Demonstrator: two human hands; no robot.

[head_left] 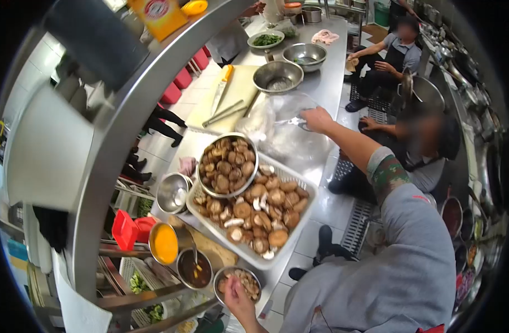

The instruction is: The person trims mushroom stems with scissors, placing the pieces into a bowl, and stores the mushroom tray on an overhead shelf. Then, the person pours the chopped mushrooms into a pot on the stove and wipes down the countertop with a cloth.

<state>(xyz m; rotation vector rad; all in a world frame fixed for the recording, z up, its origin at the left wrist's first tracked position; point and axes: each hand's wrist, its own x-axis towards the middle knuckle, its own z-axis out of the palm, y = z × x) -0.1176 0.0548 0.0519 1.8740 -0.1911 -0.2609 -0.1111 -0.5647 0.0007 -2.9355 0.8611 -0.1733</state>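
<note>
Head view: right hand (318, 120) at two o'clock meets the clear bag (304, 145), left hand (240, 301) at six dips into a bowl (259, 288); fingers' hold unclear; light pinches should limit spills.

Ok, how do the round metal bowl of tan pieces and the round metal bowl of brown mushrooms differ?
The tan-piece bowl looks smaller than the mushroom bowl. The left hand is at the tan-piece bowl; no hand is at the mushroom bowl. Both are round, metal and hold food.
</note>
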